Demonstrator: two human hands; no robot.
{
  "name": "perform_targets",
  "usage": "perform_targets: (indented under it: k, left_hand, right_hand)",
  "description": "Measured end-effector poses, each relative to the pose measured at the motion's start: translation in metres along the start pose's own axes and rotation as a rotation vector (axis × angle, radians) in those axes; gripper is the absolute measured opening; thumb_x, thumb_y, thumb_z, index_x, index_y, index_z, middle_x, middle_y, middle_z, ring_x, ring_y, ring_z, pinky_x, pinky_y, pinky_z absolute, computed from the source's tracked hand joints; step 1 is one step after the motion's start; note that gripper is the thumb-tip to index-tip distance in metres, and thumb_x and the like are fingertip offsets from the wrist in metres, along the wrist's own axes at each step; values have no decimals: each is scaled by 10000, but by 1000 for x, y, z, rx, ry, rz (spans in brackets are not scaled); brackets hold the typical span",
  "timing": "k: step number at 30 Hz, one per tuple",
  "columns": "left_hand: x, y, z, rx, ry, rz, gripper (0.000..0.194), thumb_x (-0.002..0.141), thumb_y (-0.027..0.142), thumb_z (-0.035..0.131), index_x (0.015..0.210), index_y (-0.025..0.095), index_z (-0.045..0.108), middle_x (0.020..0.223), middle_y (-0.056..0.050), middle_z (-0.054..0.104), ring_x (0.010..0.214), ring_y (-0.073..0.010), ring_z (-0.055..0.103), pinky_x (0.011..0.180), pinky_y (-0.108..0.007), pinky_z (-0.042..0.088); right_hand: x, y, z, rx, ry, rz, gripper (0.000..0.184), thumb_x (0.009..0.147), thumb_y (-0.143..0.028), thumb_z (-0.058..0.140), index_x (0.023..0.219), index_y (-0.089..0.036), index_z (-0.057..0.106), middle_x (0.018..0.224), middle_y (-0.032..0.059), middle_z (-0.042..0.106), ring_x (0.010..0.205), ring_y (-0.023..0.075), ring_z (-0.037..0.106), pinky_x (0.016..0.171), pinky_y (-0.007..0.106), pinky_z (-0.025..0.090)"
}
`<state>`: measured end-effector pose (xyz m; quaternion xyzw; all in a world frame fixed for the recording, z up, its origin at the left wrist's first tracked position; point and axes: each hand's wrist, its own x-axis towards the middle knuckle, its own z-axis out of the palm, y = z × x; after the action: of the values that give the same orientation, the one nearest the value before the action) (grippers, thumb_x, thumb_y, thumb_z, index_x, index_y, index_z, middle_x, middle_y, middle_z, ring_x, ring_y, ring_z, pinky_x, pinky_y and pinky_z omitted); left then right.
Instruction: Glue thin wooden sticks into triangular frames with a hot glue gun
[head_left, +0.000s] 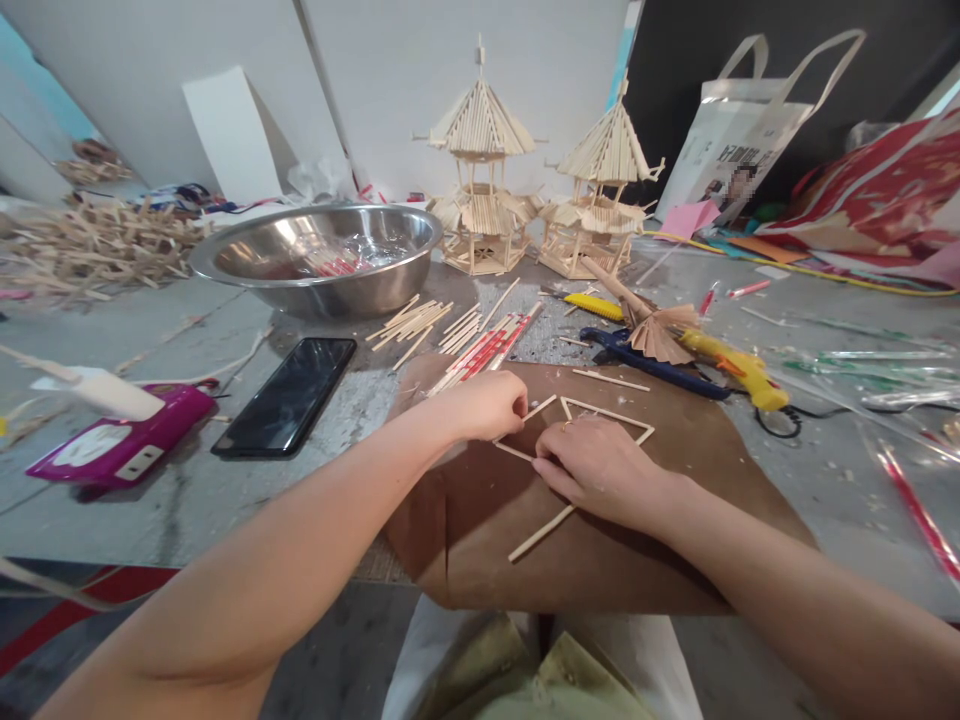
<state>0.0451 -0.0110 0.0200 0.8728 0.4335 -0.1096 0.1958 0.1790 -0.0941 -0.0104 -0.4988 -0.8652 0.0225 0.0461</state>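
Observation:
My left hand [491, 405] is closed, its curled fingers at the corner where a short wooden stick [540, 408] meets another one [514, 452]. Just to the right, my right hand [596, 460] has bent fingers closed over the near end of these sticks; its fingertips are partly hidden. Beyond its knuckles, a stick frame [609, 412] with an angled corner lies on brown paper [480, 540]. One loose stick [541, 533] sticks out below my right wrist, and a further stick [611, 380] lies above the frame.
Two stick pagodas [491, 215] [596, 220] stand at the back, beside a steel basin [330, 290]. Bundled sticks [487, 350] lie before them. A phone [285, 398] and a purple power strip [124, 440] are left; blue pliers [652, 362], a yellow cutter [594, 305] and a yellow glue gun [739, 370] right.

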Motion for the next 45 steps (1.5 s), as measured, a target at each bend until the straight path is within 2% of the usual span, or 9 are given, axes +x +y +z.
perform_targets:
  k: [7, 13, 26, 30, 34, 45]
  left_hand:
    - [1, -1, 1, 14, 71, 19, 204, 582, 162, 477, 737, 200, 604, 688, 5, 628, 550, -96, 505, 482, -195, 311]
    - [1, -1, 2, 49, 56, -15, 160, 590, 179, 480, 693, 193, 601, 651, -3, 616, 540, -100, 497, 491, -203, 315]
    - [-2, 1, 1, 8, 45, 21, 301, 654, 180, 486, 950, 189, 542, 764, -9, 629, 611, -101, 531, 591, -203, 353]
    - [-1, -1, 4, 33, 84, 17, 239, 640, 172, 467, 844, 196, 590, 740, -18, 629, 615, -112, 524, 562, -208, 340]
    - [-2, 0, 3, 81, 69, 22, 179, 611, 166, 461, 709, 187, 610, 691, -31, 623, 593, -125, 512, 527, -217, 333]
    - [1, -4, 2, -100, -28, -44, 162, 602, 236, 481, 724, 178, 570, 549, 8, 588, 435, -89, 492, 448, -195, 330]
  right_hand:
    - [0, 0, -1, 0, -7, 0, 254, 812, -283, 344, 752, -166, 562, 687, 42, 599, 654, 151, 538, 608, 264, 314]
    - [0, 0, -1, -4, -3, 1, 247, 812, -284, 348, 755, -170, 559, 692, 40, 600, 650, 148, 533, 610, 262, 314]
    - [0, -1, -1, 11, -23, 14, 243, 806, -271, 361, 765, -163, 575, 706, 50, 598, 671, 148, 537, 617, 257, 314]
    - [-1, -1, -1, 8, -6, 1, 258, 814, -272, 346, 762, -159, 572, 694, 49, 600, 662, 147, 537, 625, 262, 316]
    - [-1, -1, -1, 1, -6, 2, 251, 813, -281, 351, 771, -167, 571, 692, 46, 598, 664, 150, 538, 617, 261, 318]
    - [0, -1, -2, -17, -4, 5, 252, 813, -283, 351, 754, -172, 569, 693, 45, 604, 657, 162, 545, 613, 272, 328]
